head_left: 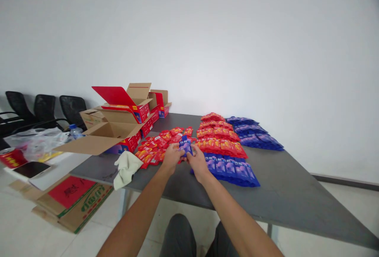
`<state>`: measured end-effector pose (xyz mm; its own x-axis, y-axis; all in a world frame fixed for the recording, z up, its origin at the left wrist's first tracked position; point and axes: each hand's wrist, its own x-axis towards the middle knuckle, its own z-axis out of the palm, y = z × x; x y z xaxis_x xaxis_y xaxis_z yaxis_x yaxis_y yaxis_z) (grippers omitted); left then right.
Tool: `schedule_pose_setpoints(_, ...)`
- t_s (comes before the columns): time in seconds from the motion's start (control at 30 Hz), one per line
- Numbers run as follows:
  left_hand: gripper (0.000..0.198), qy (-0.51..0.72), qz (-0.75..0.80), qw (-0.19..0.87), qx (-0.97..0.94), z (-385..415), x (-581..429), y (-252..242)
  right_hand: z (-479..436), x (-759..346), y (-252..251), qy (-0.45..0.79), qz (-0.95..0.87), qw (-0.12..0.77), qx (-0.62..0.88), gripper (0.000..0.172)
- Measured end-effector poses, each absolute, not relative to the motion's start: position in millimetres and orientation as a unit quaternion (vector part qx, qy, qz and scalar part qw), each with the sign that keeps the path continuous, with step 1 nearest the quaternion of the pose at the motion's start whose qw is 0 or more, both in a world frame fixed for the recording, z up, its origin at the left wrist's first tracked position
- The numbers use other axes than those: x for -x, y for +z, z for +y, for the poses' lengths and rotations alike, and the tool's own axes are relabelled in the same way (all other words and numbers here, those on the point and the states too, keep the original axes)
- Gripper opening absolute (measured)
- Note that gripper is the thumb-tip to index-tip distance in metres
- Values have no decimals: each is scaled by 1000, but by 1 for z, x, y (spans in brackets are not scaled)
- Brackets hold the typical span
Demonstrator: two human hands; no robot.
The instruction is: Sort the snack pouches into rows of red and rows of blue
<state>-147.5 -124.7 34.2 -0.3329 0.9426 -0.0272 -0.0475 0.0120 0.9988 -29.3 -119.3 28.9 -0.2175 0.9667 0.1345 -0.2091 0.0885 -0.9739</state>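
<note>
Between my two hands is a blue-purple snack packet (185,145), held up over the near part of the table. My left hand (172,156) grips its left side, fingers closed. Its right side is pinched by my right hand (197,162). Behind and left of my hands lies a loose heap of red packets (156,146). Just to the right, rows of red packets (220,145) lie overlapped, with a row of blue packets (233,170) in front of them. Farther right and back sit more blue packets (256,134) in rows.
Open red cartons (142,113) stand at the table's back left, one with its flap (89,146) jutting toward me. A pale cloth (127,168) hangs over the front edge of the grey table (284,182). Left are a phone (32,169), a bottle (75,131) and flattened cardboard (77,205).
</note>
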Motion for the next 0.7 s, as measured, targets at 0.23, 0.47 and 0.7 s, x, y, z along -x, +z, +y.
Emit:
schedule_pose_setpoints(0.23,53,578,550,438,-414,-134,108,32,-142,-19,29,264,-718,410,497,58)
schedule_pose_setpoints(0.47,53,505,545,449,-496,-121,51,13,-151,-77,19,90,-759,322,559,57)
schedule_pose_setpoints(0.7,45,397,568,275,-666,-122,4,12,-157,-136,18,55,-735,271,619,58)
